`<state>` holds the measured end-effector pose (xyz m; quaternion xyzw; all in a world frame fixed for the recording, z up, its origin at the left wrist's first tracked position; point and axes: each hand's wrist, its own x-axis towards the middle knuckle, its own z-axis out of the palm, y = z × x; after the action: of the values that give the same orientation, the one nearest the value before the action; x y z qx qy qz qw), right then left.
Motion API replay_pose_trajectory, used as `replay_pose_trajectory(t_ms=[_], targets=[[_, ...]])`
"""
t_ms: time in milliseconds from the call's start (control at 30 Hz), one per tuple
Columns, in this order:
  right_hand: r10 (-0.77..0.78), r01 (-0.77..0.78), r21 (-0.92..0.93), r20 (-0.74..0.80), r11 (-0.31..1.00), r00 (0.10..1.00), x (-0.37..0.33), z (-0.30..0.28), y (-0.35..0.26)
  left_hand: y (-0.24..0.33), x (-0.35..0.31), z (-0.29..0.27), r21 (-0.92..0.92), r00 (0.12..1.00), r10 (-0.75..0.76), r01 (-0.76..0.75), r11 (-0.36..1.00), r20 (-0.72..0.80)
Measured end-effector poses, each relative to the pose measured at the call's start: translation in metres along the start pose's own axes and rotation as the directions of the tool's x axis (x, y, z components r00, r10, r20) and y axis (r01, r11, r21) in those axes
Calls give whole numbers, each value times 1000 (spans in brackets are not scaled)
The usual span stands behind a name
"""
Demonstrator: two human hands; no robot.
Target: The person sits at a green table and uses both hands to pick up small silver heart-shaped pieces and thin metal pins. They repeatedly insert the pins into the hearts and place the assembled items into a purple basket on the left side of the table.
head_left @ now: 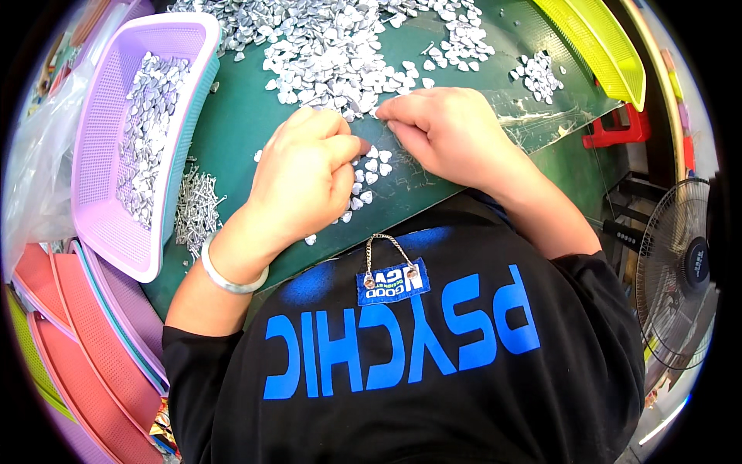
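Observation:
A large heap of small silvery heart-shaped pieces [328, 58] spreads over the green table [232, 127]. At its near edge, my right hand [452, 131] is closed, thumb and index fingertip pinching one heart-shaped piece [375, 113]. My left hand [303, 174], with a pale bangle on the wrist, is closed just to the left; its curled fingers hide whatever may be in them. Several loose hearts [372, 165] lie in a short band beside the left fingertips, between the hands and the table's near edge. A pile of thin metal pins [199, 205] lies left of my left wrist.
Left of the pins, a purple basket [97, 162] holds more hearts. Stacked coloured baskets [93, 340] stand at the lower left. A smaller heart cluster [537, 76] and a yellow-green basket [599, 42] are at the far right, near a red stool [626, 130] and a fan [672, 271].

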<state>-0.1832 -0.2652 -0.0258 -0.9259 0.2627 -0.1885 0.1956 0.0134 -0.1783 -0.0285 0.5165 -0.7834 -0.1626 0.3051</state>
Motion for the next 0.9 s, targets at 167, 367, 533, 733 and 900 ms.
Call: replay_pose_trajectory(t_ms=[167, 367, 533, 733, 900], targets=[[0, -1, -70, -16, 998, 1000, 5, 5, 2, -2, 1, -2, -4, 996, -50, 49, 999, -77], [21, -19, -56, 28, 998, 999, 5, 3, 0, -1, -1, -2, 45, 998, -52, 54, 998, -40], [-68, 66, 18, 134, 998, 989, 4, 0, -6, -1, -1, -2, 55, 998, -49, 51, 997, -24], [-115, 120, -9, 214, 993, 970, 8, -3, -8, -3, -1, -1, 55, 997, -59, 61, 997, -43], [-133, 127, 73, 95, 989, 986, 7, 6, -5, -3, -1, -3, 51, 997, -70, 72, 996, -36]])
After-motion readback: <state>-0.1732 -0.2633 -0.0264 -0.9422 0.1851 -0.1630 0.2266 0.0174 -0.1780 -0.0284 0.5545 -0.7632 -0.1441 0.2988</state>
